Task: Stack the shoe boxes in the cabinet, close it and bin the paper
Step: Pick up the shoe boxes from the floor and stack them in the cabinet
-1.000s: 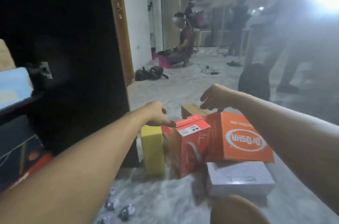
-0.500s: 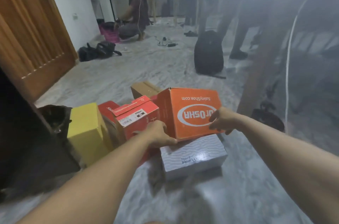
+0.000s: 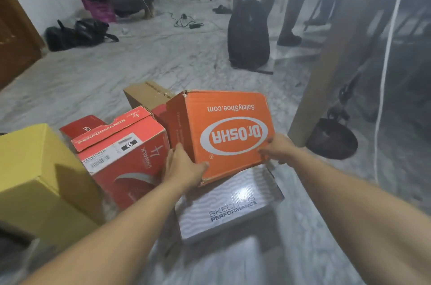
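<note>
Head-worn view looks forward and down, close over boxes point(image 3: 130, 156) on the floor point(image 3: 140, 63).

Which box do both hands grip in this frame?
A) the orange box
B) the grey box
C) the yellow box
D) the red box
A: the left hand and right hand hold the near corners of the orange box, tilted above the grey box.
</note>
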A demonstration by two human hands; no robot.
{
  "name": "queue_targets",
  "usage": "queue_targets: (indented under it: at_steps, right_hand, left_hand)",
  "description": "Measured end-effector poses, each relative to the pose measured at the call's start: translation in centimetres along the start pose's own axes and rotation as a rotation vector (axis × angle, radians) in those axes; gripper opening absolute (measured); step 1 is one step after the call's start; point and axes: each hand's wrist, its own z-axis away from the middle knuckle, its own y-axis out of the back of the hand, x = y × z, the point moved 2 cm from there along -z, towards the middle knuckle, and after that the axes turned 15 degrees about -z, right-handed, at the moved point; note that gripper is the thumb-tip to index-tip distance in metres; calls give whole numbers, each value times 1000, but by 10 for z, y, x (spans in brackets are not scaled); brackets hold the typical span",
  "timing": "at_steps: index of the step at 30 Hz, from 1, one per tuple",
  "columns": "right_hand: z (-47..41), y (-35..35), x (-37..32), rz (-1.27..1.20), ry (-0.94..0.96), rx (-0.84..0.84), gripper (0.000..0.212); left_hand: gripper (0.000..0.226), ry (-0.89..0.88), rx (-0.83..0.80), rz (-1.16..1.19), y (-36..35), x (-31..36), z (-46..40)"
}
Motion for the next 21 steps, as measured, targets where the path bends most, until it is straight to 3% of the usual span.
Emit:
queue_targets:
  at_steps: [2, 7, 11, 14, 21]
  right_hand:
    - [-15, 0, 5, -30, -9, 39, 21]
    - [-53, -5, 21, -319, -29, 84, 57]
    - [-59, -11, 23, -478, -74, 78, 59]
    - [-62, -10, 28, -502, -137, 113, 88]
    - [-48, 13, 18, -594, -63, 201, 78]
  left_hand:
    - [92, 25, 18, 14, -13, -2, -8]
    - [92, 36, 83, 35, -39, -10, -24]
    - [85, 56, 97, 113, -52, -15, -33]
    - [89, 68, 77, 202, -52, -11, -33]
    - [92, 12, 22, 342, -27, 7, -32]
